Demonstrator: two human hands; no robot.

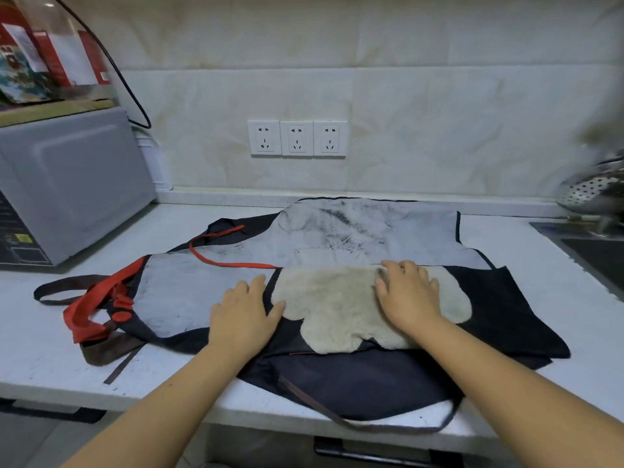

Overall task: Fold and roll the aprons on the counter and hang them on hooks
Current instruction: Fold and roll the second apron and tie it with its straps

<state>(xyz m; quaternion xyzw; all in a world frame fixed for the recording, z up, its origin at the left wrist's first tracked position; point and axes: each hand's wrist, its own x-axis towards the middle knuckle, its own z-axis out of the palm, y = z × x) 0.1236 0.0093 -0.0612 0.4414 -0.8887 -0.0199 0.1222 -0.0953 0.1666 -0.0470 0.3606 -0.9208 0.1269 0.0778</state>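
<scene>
Tiled wall (439, 113), sockets (297, 139), possibly sink (594, 256)

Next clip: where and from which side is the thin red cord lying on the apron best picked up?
Probably best to pinch the thin red cord at its curved bend, from above and from the left, the side nearest the left hand. There it lies loose and uncovered on the dark apron's pale grey lining.

A dark apron (371, 380) lies spread on the white counter (40, 349), its pale lining up. The left hand (241, 315) presses flat just left of the fleecy patch (334, 309), the right hand (407, 293) flat on it. A microwave (67, 187) stands far left of the apron, three wall sockets (297, 139) behind.
</scene>
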